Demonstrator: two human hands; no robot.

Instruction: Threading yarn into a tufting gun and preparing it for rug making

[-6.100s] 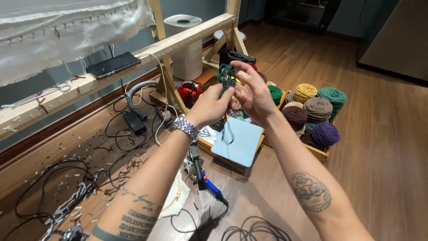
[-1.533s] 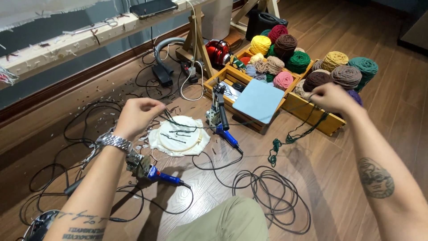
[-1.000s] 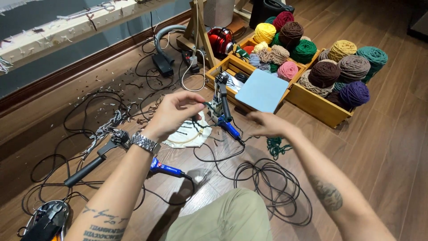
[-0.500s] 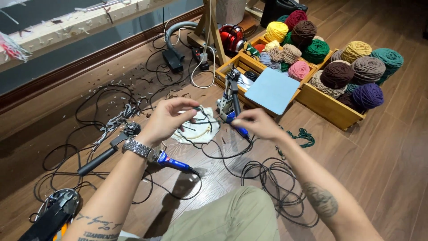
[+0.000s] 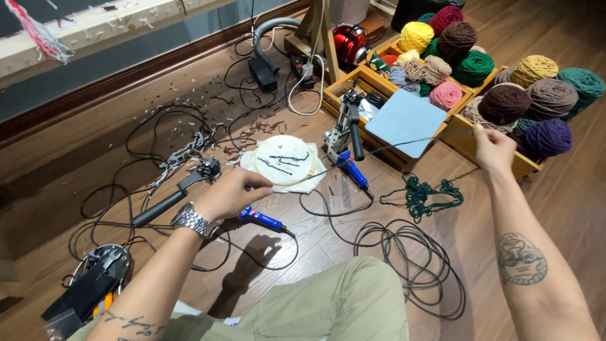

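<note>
A thin dark green yarn strand (image 5: 404, 143) is stretched taut between the pinching left hand (image 5: 232, 191) and pinching right hand (image 5: 494, 149); a loose pile of the same green yarn (image 5: 431, 193) lies unstraightened on the wooden floor (image 5: 480, 252).

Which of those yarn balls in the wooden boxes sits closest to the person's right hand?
The purple yarn ball, at the near end of the wooden box, just beside the right hand. The brown, olive and green ones lie farther back.

We've got bright, even indoor light here, nothing blown out. Our left hand (image 5: 230, 192) drops a soft shadow toward us on the wood floor (image 5: 315, 243). Edges bend a bit, wide-angle style, and stay mostly sharp.
</note>
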